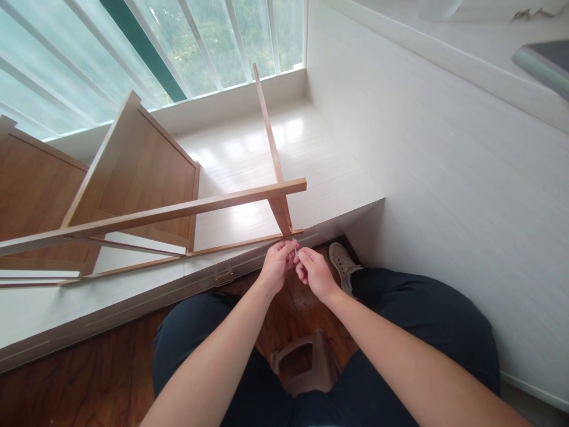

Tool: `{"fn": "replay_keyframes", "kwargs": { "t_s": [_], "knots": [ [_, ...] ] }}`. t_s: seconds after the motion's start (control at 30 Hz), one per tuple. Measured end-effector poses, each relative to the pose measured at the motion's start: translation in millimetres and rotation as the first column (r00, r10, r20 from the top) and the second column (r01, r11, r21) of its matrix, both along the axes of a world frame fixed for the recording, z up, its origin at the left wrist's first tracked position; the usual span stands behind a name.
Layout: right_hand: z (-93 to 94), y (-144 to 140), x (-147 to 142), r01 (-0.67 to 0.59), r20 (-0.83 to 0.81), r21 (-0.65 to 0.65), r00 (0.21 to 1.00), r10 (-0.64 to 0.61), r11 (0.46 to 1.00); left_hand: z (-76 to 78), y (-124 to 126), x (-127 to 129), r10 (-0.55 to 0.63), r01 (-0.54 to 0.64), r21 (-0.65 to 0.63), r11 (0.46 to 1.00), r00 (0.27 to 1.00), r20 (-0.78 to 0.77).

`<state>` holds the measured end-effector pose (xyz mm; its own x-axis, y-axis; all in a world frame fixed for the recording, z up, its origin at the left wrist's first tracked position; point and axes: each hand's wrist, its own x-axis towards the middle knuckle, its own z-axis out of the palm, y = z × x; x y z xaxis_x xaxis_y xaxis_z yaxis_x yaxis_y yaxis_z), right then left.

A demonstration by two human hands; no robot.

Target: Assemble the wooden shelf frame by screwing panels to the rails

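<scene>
A wooden furniture frame (178,209) of thin rails and panels lies on its side on a white raised platform (249,154). Both my hands meet at its near corner, just under the foot of an upright slat (272,148). My left hand (278,264) pinches at the lower rail's end (249,242). My right hand (313,270) holds a small thin metal piece (295,249), perhaps a screw or key, pointed up at that corner joint. The fingertips hide most of it.
Brown wooden panels (133,172) of the frame stand at the left. A window (146,47) runs behind the platform, a white wall (444,190) at the right. My dark-trousered legs and a shoe (342,264) rest on the wood floor, with a brown stool (302,362) between them.
</scene>
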<state>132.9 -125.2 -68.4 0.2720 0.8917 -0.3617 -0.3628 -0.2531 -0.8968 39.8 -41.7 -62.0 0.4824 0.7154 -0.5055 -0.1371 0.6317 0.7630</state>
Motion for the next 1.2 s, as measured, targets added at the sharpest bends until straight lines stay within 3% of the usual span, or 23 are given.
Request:
{"fn": "replay_keyframes", "kwargs": {
  "t_s": [0.1, 0.33, 0.5, 0.6, 0.77, 1.2],
  "knots": [
    [0.1, 1, -1, -0.035, -0.273, -0.051, 0.962, 0.020, 0.998, -0.2, 0, 0, -0.001, 0.001, 0.010, 1.000, 1.000, -0.011],
    [0.9, -3, 1, -0.020, -0.317, -0.038, 0.948, 0.007, 0.999, 3.1, -2, 0, -0.009, 0.010, 0.051, 0.999, 1.000, -0.024],
    [0.9, -5, 2, -0.010, -0.040, 0.005, 0.999, 0.010, 1.000, 2.3, -4, -1, -0.029, 0.031, 0.067, 0.997, 0.999, -0.032],
    [2.2, -7, 4, -0.014, 0.191, 0.035, 0.982, 0.007, 0.999, 2.3, -3, -3, -0.025, 0.029, 0.072, 0.997, 0.999, -0.047],
    [2.8, -10, 7, -0.057, 0.519, 0.038, 0.854, 0.029, 0.998, 2.5, -1, -3, -0.033, 0.037, 0.077, 0.996, 0.998, -0.051],
    [4.4, -7, 11, -0.067, 0.820, -0.087, 0.562, 0.109, 0.994, -2.7, 0, -2, -0.019, 0.021, 0.058, 0.998, 1.000, -0.023]
  ]
}}
